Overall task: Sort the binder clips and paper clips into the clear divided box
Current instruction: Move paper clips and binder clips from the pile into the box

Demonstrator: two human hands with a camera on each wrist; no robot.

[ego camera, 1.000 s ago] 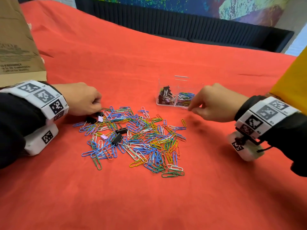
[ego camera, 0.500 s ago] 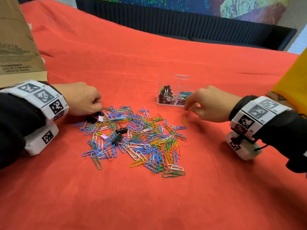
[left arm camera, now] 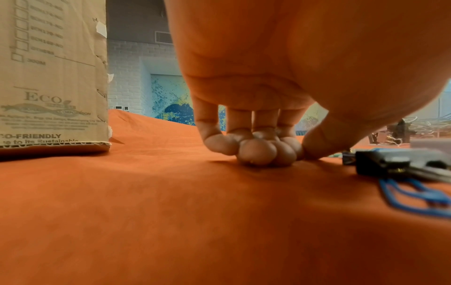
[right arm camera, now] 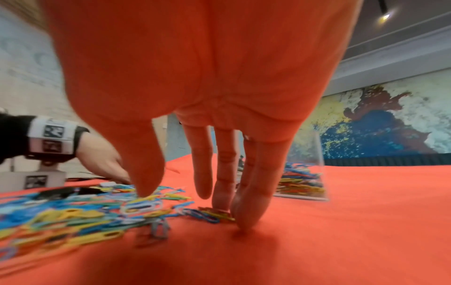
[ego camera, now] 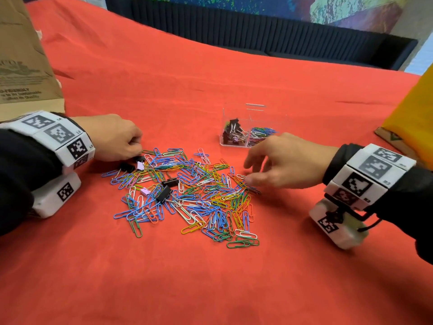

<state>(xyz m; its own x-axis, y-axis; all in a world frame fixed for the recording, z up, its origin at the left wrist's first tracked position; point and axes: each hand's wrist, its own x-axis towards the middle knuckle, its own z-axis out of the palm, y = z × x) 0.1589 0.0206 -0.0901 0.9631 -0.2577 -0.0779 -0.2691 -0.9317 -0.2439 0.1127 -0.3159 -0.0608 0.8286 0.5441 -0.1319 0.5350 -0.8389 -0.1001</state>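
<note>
Coloured wire paper clips (ego camera: 187,191) lie heaped on red cloth (ego camera: 210,277). Right hand (ego camera: 288,160), fingers spread, touches the heap's edge. Left hand (ego camera: 114,137) is curled; whether it holds anything cannot be told.

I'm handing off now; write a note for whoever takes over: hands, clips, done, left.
Left hand: curled at the pile's far-left edge by a black binder clip; a grip cannot be confirmed.
Right hand: open, fingers touching paper clips at the pile's right edge.
Clear divided box: binder clips left compartment, paper clips right.
Left: the paper clip pile and several binder clips on the cloth.
</note>
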